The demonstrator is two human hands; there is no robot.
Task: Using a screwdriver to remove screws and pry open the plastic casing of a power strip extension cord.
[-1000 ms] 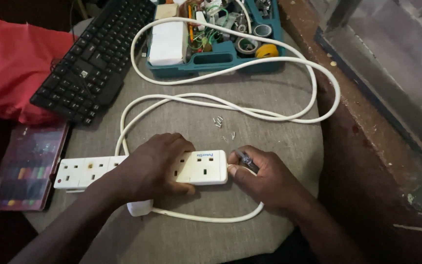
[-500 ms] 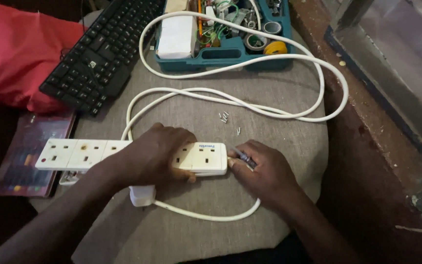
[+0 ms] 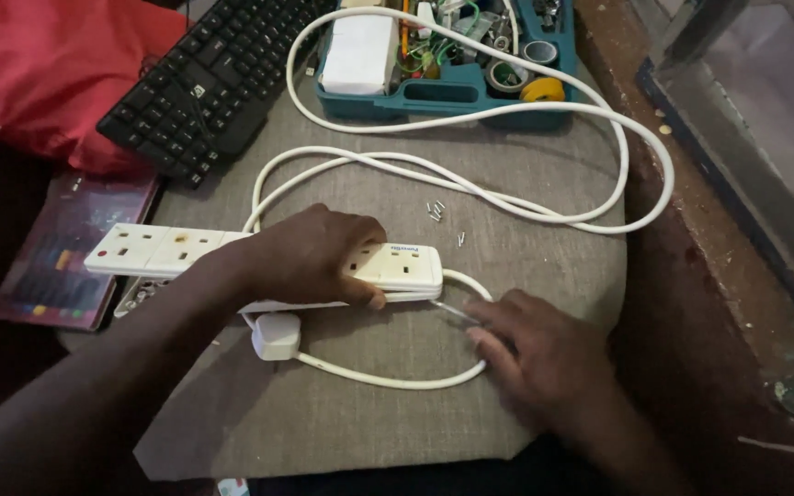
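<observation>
Your left hand (image 3: 310, 257) pins the white power strip (image 3: 232, 262) steady so your right hand (image 3: 544, 354), gripping a thin tool (image 3: 452, 310), works its end.

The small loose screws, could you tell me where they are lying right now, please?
In the head view, the screws lie on the grey cloth just beyond the white power strip, right of centre, inside the white cable's loop.

L hand (image 3: 319, 253) grips white power strip (image 3: 153, 246) on grey cloth (image 3: 369, 422); R hand (image 3: 544, 354) holds thin screwdriver (image 3: 452, 310) at strip's end; white plug (image 3: 276, 336) just below; loose screws (image 3: 437, 211) nr cable (image 3: 618, 147).
</observation>
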